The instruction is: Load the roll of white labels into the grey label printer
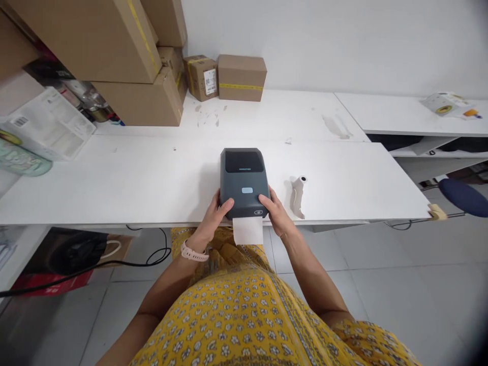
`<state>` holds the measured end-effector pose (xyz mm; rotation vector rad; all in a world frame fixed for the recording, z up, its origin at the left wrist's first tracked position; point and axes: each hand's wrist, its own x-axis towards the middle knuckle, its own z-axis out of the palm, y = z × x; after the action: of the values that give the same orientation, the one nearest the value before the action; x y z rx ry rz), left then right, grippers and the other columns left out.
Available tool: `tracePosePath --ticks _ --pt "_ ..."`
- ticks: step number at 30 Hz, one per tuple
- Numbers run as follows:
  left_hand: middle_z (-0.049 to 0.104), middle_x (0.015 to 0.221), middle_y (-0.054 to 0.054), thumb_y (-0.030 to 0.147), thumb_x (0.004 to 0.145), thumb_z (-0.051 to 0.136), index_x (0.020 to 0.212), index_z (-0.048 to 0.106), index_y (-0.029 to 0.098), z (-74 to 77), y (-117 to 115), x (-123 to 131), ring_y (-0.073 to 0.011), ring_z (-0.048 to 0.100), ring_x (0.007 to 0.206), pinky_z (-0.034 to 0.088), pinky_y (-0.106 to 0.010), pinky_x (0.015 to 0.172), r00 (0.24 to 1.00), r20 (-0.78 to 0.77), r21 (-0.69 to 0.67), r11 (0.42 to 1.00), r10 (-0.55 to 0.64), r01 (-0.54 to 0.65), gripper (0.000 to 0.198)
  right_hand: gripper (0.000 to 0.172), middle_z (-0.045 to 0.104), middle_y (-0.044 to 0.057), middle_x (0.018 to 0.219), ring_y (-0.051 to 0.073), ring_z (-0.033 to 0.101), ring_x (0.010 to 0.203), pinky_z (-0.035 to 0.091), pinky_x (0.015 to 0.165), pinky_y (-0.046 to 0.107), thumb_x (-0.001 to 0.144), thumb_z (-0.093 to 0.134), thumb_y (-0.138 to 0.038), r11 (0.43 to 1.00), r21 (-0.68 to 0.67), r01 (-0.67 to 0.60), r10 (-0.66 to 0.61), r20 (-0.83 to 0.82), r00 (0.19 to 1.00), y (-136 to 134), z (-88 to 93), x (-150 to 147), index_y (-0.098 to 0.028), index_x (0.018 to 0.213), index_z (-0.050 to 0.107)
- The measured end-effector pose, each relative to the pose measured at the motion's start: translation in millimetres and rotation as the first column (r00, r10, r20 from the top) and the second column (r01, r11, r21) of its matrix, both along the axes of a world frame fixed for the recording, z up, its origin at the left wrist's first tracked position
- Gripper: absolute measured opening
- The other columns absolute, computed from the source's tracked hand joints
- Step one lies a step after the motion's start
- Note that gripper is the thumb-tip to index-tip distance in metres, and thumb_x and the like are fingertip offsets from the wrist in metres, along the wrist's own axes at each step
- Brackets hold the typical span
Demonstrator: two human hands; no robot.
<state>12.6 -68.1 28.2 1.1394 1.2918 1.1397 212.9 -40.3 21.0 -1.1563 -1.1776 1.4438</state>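
Note:
A dark grey label printer point(244, 190) stands at the front edge of the white table, its lid down. From its front slot a strip of white label paper point(248, 231) hangs over the table edge. My left hand point(216, 214) grips the printer's left side, thumb on the front top corner. On the opposite side my right hand point(277, 212) holds it the same way, thumb on top; the other fingers of both hands are mostly hidden along the sides. Just right of my right hand lies a small paper roll point(298, 195) with a loose end trailing toward the edge.
Cardboard boxes point(141, 101) are stacked at the back left, with two smaller boxes point(242, 77) beside them against the wall. A white carton point(49, 122) sits far left. Under the table runs a black cable point(152, 262). A blue padded seat point(463, 197) is at right.

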Motion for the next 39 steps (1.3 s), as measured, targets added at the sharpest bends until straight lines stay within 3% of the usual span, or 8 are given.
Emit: tracePosePath --ticks 4,15,19,22,24,27,32,39 --pt "0.046 0.158 -0.012 0.049 0.091 0.062 0.15 0.042 0.023 -5.7 4 0 -0.0289 0.046 0.144 0.044 -0.045 0.116 0.995 0.079 0.003 0.998 -0.057 0.057 0.067 0.088 0.05 0.006 0.156 0.029 0.048 0.144 0.041 0.12 0.05 0.079 0.075 -0.056 0.995 -0.1 0.008 -0.011 -0.029 1.0 1 0.4 2 -0.029 0.154 0.038" --pt "0.058 0.145 -0.015 0.054 0.087 0.065 0.146 0.045 0.019 -17.5 5 0 -0.0309 0.056 0.131 0.052 -0.045 0.105 0.998 -0.039 0.035 0.998 0.052 -0.05 0.072 0.083 0.043 0.006 0.16 0.031 0.042 0.147 0.037 0.121 0.052 0.082 0.07 -0.059 0.997 -0.009 0.076 -0.076 0.019 0.997 -3 -10.8 -4 -0.03 0.154 0.038" --pt "0.051 0.151 -0.015 0.054 0.089 0.064 0.149 0.039 0.025 -25.8 -19 -9 -0.0285 0.054 0.134 0.052 -0.042 0.103 0.996 -0.084 0.044 0.998 0.042 -0.038 0.071 0.09 0.036 0.007 0.165 0.029 0.039 0.149 0.037 0.122 0.049 0.082 0.065 -0.067 0.997 -0.007 0.079 -0.079 0.031 0.996 -5 -16.5 -3 -0.028 0.157 0.032" --pt "0.064 0.13 -0.013 0.054 0.083 0.071 0.137 0.052 0.025 -32.4 -51 -10 -0.0262 0.065 0.114 0.055 -0.042 0.093 0.967 -0.173 -0.014 0.981 0.187 -0.192 0.064 0.096 0.031 0.007 0.167 0.027 0.036 0.151 0.035 0.123 0.048 0.081 0.061 -0.074 0.996 -0.013 0.088 -0.088 -0.004 0.996 -7 -21.6 -3 -0.028 0.159 0.027" --pt "0.073 0.101 -0.009 0.057 0.08 0.073 0.11 0.067 0.02 -34.5 -64 -5 -0.0237 0.069 0.093 0.056 -0.04 0.084 0.997 -0.073 -0.155 0.987 0.035 -0.046 0.048 0.092 0.033 0.006 0.166 0.026 0.035 0.152 0.031 0.125 0.047 0.083 0.059 -0.073 0.995 0.006 0.096 -0.096 -0.015 0.995 -8 -24.2 -4 -0.028 0.158 0.03" --pt "0.077 0.091 -0.009 0.057 0.076 0.076 0.096 0.074 0.016 -32.1 -62 10 -0.0254 0.07 0.089 0.056 -0.041 0.084 0.955 0.195 -0.282 0.92 -0.222 0.272 0.046 0.081 0.038 0.004 0.163 0.025 0.036 0.151 0.03 0.126 0.047 0.087 0.059 -0.067 0.995 0.031 0.099 -0.099 -0.017 0.995 -10 -25.3 -5 -0.029 0.155 0.035" --pt "0.079 0.094 -0.011 0.052 0.067 0.085 0.097 0.078 0.013 -23.4 -47 27 -0.0277 0.072 0.091 0.054 -0.041 0.085 0.92 0.357 -0.304 0.911 -0.162 0.278 0.049 0.077 0.045 0.003 0.16 0.026 0.042 0.147 0.032 0.124 0.049 0.088 0.061 -0.06 0.993 0.011 0.115 -0.114 -0.018 0.993 -10 -22.4 -6 -0.03 0.154 0.037" --pt "0.078 0.087 -0.01 0.056 0.067 0.083 0.096 0.078 0.014 -25.7 -53 29 -0.026 0.07 0.084 0.053 -0.039 0.08 0.925 0.348 -0.296 0.918 -0.155 0.265 0.051 0.074 0.04 0.008 0.161 0.028 0.039 0.149 0.029 0.124 0.055 0.09 0.058 -0.059 0.99 0.06 0.125 -0.129 0.062 0.99 -13 -14.1 -7 -0.03 0.154 0.035"
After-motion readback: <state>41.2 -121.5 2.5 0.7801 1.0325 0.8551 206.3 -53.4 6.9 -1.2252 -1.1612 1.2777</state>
